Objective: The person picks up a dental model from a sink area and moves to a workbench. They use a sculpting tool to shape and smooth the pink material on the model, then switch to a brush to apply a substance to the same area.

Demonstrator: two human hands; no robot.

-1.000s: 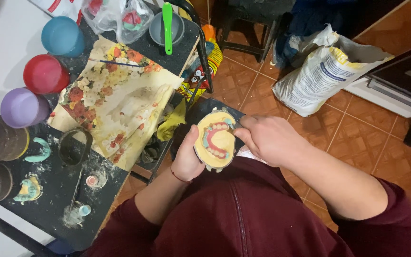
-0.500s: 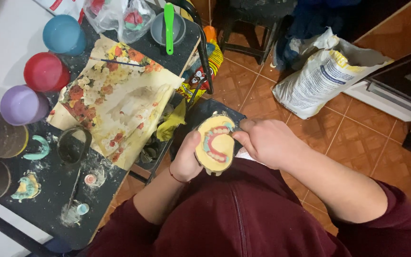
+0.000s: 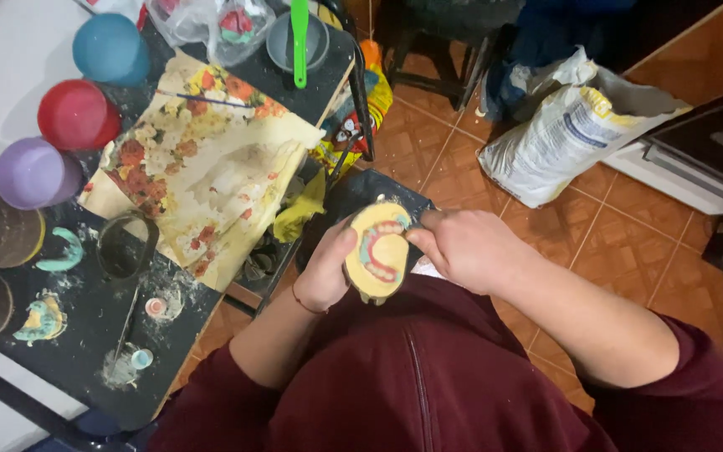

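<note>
Yellow dental cast [image 3: 376, 251], left hand [image 3: 325, 272] cradling, right hand [image 3: 462, 249] pinching

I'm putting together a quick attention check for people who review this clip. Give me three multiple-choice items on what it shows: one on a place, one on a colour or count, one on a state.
1. Where is the yellow dental mould?
A. On the black table
B. Held over the person's lap, between both hands
C. On the tiled floor

2. How many round coloured lids stand along the table's left edge?
A. Three
B. One
C. Five

3. What state is the white sack on the floor in?
A. Tied shut
B. Lying flat and empty
C. Open at the top

Answers:
1 B, the left hand cups it and the right hand touches its edge.
2 A, a blue lid, a red lid and a purple lid.
3 C, its mouth gapes at the upper right.
</note>
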